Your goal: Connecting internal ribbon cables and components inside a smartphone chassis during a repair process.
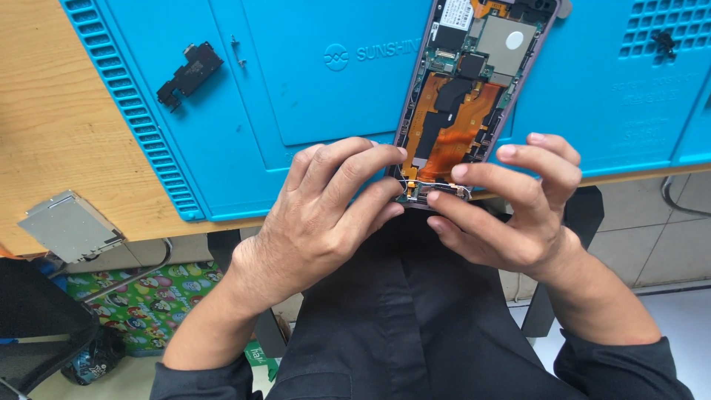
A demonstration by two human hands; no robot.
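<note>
Opened phone (468,89): back cover off, circuit boards and orange ribbon strip exposed; lies on the blue work mat (296,96), its near end jutting over the desk edge, caught between the fingertips of both hands

Left hand (326,215): palm down, wrist bent inward, fingers curled and pinching the phone's near left corner; index and middle fingertips rest on the frame edge

Right hand (511,211): palm turned inward, index finger and thumb pinching the phone's near right end, tips pressed to a small metal piece (437,188) there; other fingers raised and loosely bent above

Black small part (189,74): on the mat, well apart, beyond the left fingers

Grey metal plate (70,226): on the wooden desk (52,118), far left of the left hand
</note>
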